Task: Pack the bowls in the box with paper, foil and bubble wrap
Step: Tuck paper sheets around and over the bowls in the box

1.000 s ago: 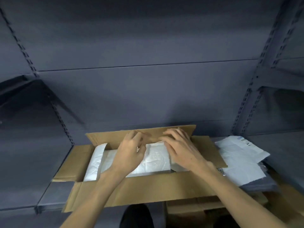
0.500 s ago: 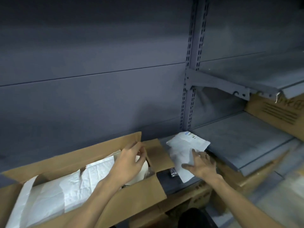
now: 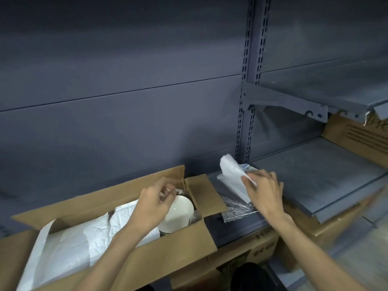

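Observation:
An open cardboard box (image 3: 178, 257) lies on the low shelf, lined with crumpled white paper (image 3: 79, 234). A white bowl (image 3: 180, 213) sits at the box's right end. My left hand (image 3: 153, 204) hovers over the bowl, fingers curled, pinching what looks like a paper edge. To the right of the box, my right hand (image 3: 263, 194) grips a white sheet of wrap (image 3: 233, 177) and lifts it off the shelf. Under that sheet lies a shiny piece of foil bubble wrap (image 3: 237, 208).
Grey metal shelving (image 3: 325, 177) runs along the right, with an upright post (image 3: 249, 114) behind the sheets. A printed cardboard carton (image 3: 357, 137) stands on the right shelf. More cartons (image 3: 260, 246) sit below the shelf edge.
The view swung right. My right hand left the box, reached the white sheets and has raised one. My left hand lifted the paper aside, uncovering the white bowl.

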